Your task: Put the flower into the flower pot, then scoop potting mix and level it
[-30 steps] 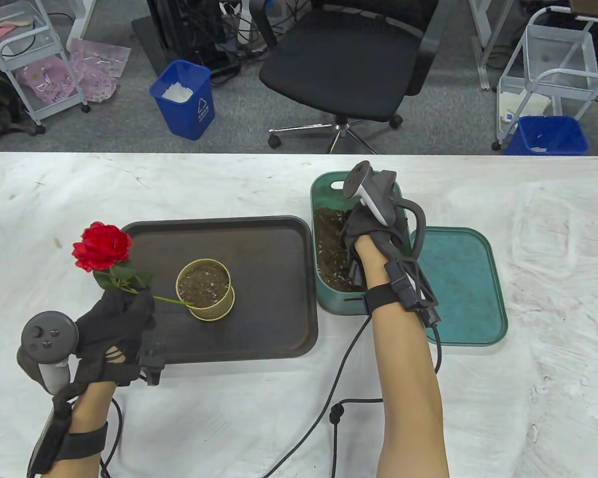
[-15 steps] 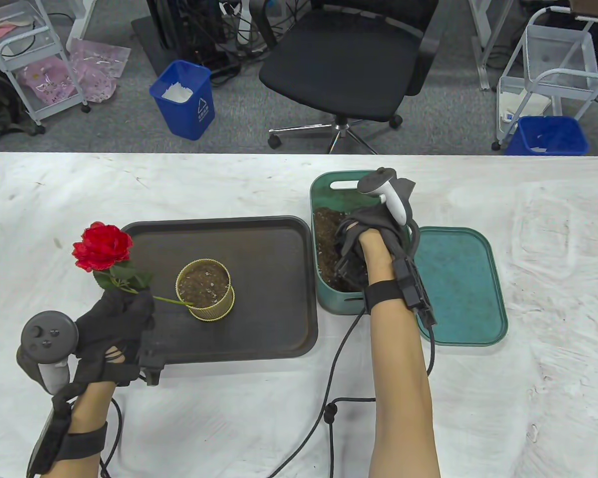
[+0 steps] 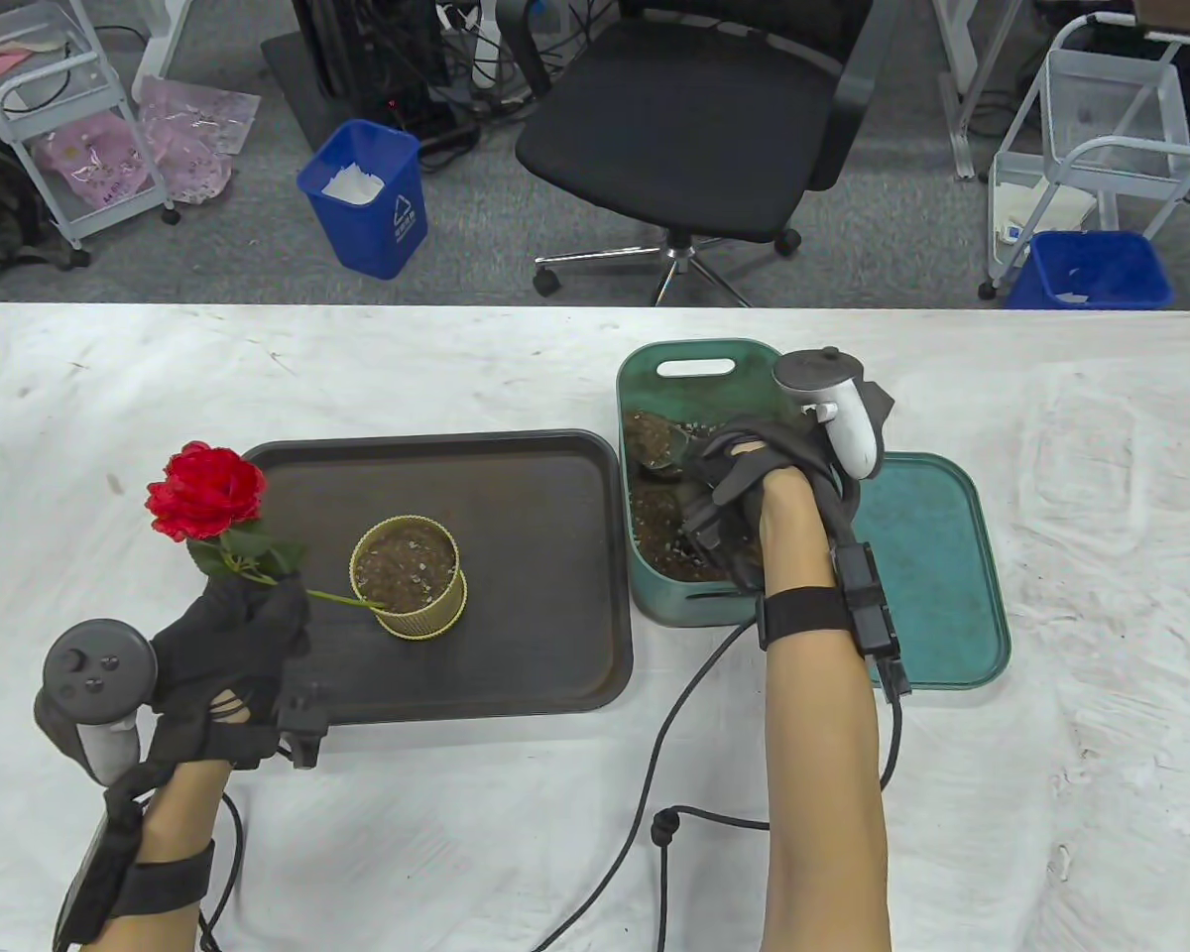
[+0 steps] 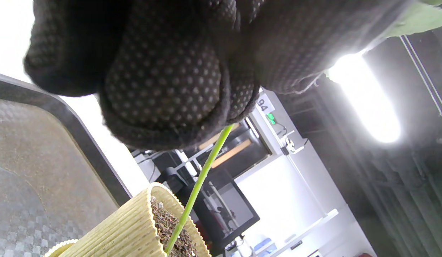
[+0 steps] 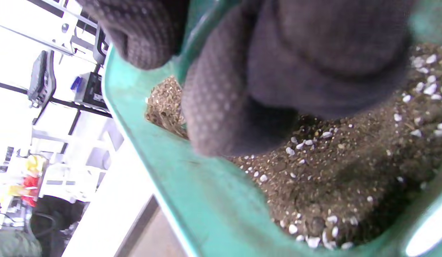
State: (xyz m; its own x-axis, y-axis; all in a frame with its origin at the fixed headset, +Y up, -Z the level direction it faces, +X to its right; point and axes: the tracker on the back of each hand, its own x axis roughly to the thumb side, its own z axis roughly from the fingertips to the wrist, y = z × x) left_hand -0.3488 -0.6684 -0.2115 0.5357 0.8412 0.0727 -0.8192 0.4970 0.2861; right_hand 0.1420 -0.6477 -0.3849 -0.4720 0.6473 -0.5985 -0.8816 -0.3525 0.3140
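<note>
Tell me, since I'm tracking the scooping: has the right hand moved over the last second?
Yes. The right hand has shifted toward the teal lid, inside the green bin.

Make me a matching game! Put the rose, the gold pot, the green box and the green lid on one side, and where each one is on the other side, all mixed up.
Things:
1. rose
2. gold pot
3. green box
4. green lid

Places:
A. standing on the dark tray
B. lying flat on the table, at the far right
C. held up by the left hand
D. full of potting mix, with the right hand in it

Pairs: 1-C, 2-A, 3-D, 4-B
</note>
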